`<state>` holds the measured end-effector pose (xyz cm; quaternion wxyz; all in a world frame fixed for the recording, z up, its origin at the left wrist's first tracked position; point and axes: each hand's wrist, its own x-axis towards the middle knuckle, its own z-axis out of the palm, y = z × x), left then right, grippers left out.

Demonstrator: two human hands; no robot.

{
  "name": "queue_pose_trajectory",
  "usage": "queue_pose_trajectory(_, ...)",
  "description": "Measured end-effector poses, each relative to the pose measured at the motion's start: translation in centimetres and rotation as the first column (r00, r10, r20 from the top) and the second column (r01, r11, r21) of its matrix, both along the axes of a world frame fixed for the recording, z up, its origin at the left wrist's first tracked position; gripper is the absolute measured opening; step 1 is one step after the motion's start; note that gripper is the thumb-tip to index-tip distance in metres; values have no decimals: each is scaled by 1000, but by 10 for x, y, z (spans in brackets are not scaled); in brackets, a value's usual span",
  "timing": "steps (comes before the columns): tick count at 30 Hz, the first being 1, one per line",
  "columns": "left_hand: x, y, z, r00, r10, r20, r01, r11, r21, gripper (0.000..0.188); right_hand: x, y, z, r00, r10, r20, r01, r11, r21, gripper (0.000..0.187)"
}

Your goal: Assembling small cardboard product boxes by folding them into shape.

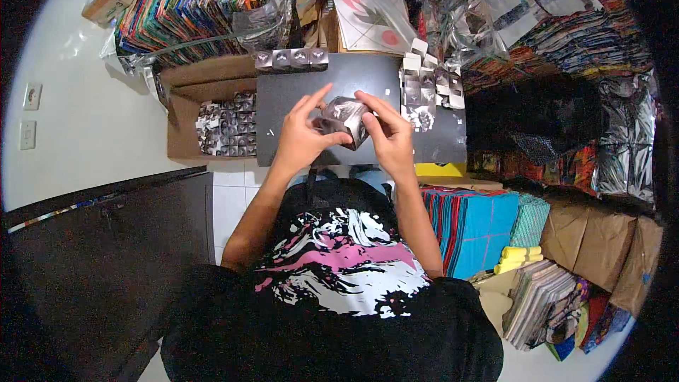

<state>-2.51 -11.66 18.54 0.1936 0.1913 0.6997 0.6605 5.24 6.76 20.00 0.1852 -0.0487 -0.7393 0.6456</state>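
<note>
A small grey printed carton box (344,117) is held between both hands above a black board (283,110). My left hand (302,138) grips its left side, index finger stretched over the top. My right hand (387,134) holds its right side with thumb and fingers. Three folded grey boxes (291,59) stand in a row at the board's far edge. A cluster of unfolded white and grey cartons (428,85) lies on the board's right part.
A brown cardboard box (185,117) holding several printed cartons (228,126) sits left of the board. Stacks of colourful fabric (191,0) and plastic-wrapped goods (537,21) crowd the back and right. Blue folded cloth (474,226) lies at right, a dark cabinet (99,255) at left.
</note>
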Motion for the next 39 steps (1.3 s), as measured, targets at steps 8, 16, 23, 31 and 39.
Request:
queue_pose_trajectory(8, -5, 0, 8, 949, 14, -315, -53, 992, -115, 68, 1, -9, 10, 989, 145, -6, -145, 988, 60, 58)
queue_pose_trajectory(16, -1, -1, 32, 918, 54, -394, -121, 982, -147, 63, -3, -11, 7, 989, 144, -21, -144, 990, 8, 66)
queue_pose_trajectory(23, -3, -1, 42, 866, 50, -497, -137, 980, -142, 62, -2, -17, 0, 993, 56, -104, -71, 987, -142, 64)
queue_pose_trajectory(31, -6, -3, 51, 835, 53, -548, -153, 979, -137, 65, -1, -14, 5, 992, 105, -76, -123, 949, -290, 61)
queue_pose_trajectory(39, -11, -5, 47, 859, 38, -511, -123, 983, -135, 70, -6, -7, 1, 965, 208, -157, -223, 972, -79, 64)
